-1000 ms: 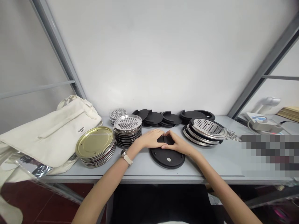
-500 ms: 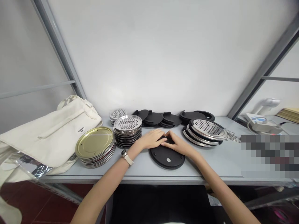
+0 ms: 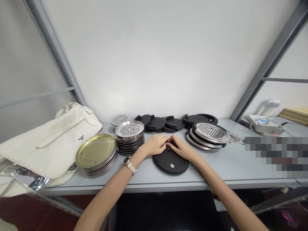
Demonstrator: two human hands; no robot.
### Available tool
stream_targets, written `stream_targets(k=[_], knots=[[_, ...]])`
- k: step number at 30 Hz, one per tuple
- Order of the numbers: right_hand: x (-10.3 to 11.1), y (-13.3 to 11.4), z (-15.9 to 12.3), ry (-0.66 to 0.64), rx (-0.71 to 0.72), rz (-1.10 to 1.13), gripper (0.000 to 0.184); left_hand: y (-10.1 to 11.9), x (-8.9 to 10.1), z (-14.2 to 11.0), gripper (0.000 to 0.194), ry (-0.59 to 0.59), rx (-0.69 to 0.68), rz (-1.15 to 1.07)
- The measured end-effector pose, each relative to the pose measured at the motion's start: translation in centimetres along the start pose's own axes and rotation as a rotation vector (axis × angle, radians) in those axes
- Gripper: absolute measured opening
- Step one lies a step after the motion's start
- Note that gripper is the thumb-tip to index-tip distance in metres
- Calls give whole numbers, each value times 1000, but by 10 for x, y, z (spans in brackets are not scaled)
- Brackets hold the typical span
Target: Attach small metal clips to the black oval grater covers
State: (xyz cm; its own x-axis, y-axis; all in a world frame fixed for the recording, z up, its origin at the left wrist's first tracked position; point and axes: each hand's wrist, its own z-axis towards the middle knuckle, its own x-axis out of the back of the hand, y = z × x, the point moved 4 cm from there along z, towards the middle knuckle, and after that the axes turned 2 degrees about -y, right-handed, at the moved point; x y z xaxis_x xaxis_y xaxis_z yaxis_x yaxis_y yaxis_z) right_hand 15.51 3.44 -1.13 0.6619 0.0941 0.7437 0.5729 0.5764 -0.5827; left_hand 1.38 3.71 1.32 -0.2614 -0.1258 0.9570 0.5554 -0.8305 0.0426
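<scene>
A round black disc (image 3: 170, 162) with a pale grey dot near its front lies on the grey table before me. My left hand (image 3: 156, 144) curls over its far left side, fingers bent and thumb pressed towards the middle of the far rim. From the other side my right hand (image 3: 180, 148) grips the same rim, thumb and fingertips meeting those of the left. Whatever small part may be between the fingertips is hidden. A stack of grater discs (image 3: 130, 131) stands left of my left hand, and perforated metal discs with black rims (image 3: 211, 132) lie right of my right hand.
Gold-topped metal lids (image 3: 96, 150) are stacked at the left, beside a cream fabric bag (image 3: 53, 141). Black discs with raised edges (image 3: 156, 123) line the wall (image 3: 154, 57). Small wire pieces (image 3: 234, 138) and a white device (image 3: 267, 125) are to the right.
The view has shifted slightly. Both hands stay at the disc's far rim, with a small movement of the fingertips; a little more of the disc shows between them.
</scene>
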Motion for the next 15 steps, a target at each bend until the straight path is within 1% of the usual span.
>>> stream_targets(k=[5,12,15], knots=[[1,-2,-1,7,18,-3,20,3,2,-1,16,8,-17,3],[-1,1,-1,19,18,-20,15,2,5,-2,33,13,-41,-61],[-2,3,0,21,18,-24,13,2,4,-1,37,22,-39,-61]])
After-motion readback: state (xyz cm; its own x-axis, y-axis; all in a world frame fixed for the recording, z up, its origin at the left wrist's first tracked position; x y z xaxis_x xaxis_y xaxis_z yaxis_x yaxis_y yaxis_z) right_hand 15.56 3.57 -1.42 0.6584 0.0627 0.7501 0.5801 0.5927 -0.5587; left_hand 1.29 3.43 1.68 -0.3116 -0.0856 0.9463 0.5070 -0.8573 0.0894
